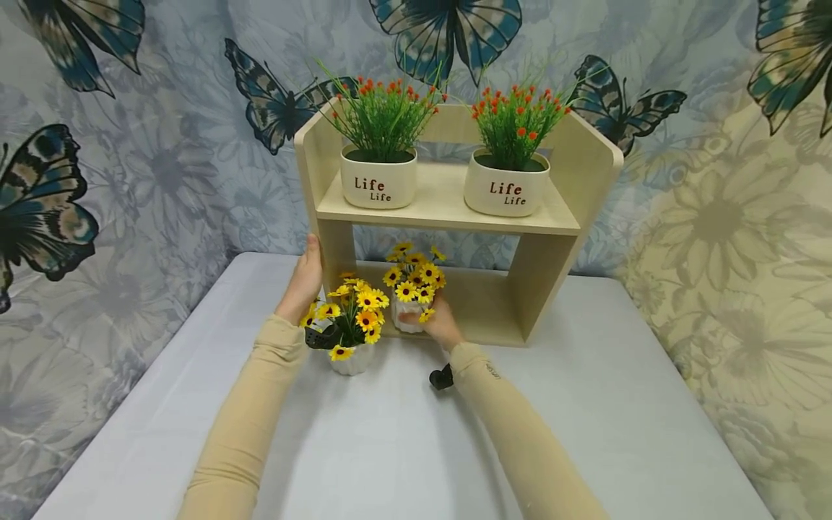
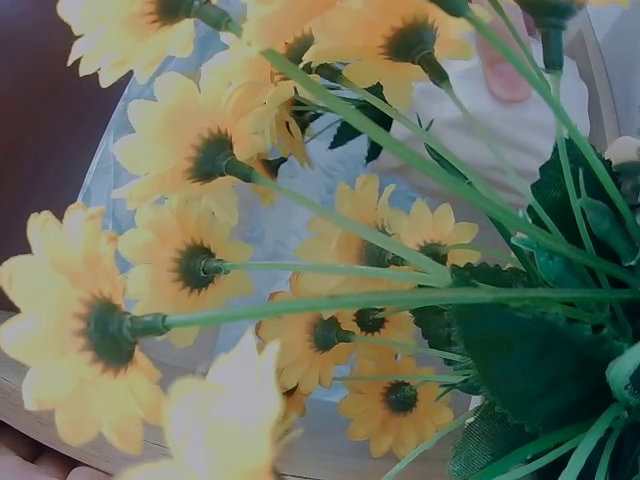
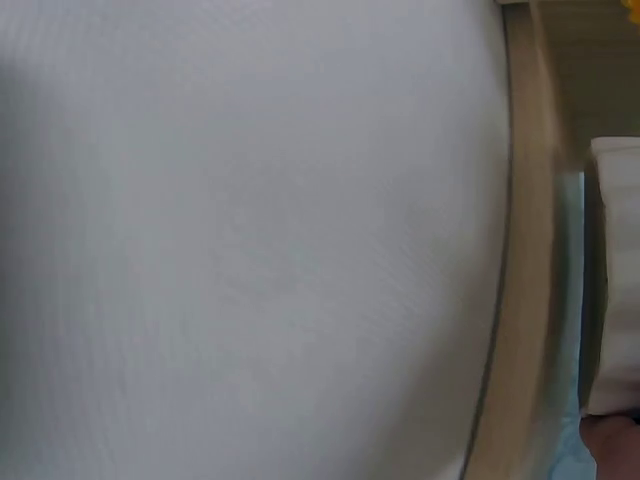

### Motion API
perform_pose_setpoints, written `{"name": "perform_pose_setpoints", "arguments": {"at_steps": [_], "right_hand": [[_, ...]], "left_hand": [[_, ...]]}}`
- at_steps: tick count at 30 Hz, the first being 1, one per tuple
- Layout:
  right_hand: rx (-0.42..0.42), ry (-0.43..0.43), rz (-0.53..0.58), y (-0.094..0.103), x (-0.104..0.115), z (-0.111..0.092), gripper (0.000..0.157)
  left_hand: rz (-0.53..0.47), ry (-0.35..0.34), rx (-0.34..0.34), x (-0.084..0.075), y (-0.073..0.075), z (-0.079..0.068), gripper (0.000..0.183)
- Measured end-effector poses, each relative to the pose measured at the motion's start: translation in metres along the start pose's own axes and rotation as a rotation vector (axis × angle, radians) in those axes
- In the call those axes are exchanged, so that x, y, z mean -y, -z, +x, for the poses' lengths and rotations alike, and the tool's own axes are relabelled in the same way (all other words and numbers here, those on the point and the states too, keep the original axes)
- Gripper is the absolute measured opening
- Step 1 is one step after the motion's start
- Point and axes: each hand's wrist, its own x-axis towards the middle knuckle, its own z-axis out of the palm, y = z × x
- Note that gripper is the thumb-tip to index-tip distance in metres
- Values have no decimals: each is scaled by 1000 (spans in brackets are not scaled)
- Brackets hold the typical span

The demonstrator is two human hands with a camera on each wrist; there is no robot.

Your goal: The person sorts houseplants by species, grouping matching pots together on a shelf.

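Note:
My right hand (image 1: 440, 322) grips a white ribbed pot (image 1: 404, 318) of yellow daisy-like flowers (image 1: 416, 278). It holds the pot at the front of the lower compartment of a pale wooden shelf (image 1: 448, 225). In the right wrist view this pot (image 3: 618, 270) is close over the shelf's front edge (image 3: 525, 240). My left hand (image 1: 304, 280) rests against the outer left side of the shelf, fingers extended. A second white pot (image 1: 353, 360) of yellow flowers (image 1: 357, 307) stands on the table before the shelf's left end, its blooms (image 2: 200, 160) filling the left wrist view.
Two white oval pots lettered "Life", one left (image 1: 379, 180) and one right (image 1: 507, 188), stand on the upper board with red-tipped green plants. A white cloth covers the table (image 1: 390, 448). Butterfly-patterned walls (image 1: 169, 166) rise behind and beside it.

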Motion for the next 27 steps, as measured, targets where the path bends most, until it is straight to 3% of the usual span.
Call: {"name": "perform_pose_setpoints", "arguments": {"at_steps": [10, 21, 27], "right_hand": [[-82, -30, -60, -10, -34, 15, 96], [-95, -25, -46, -17, -40, 22, 90], [-23, -3, 34, -17, -24, 17, 85]], "left_hand": [[0, 23, 20, 4, 0, 3, 77], [38, 8, -33, 0, -1, -1, 80], [44, 0, -31, 3, -1, 1, 86]]}}
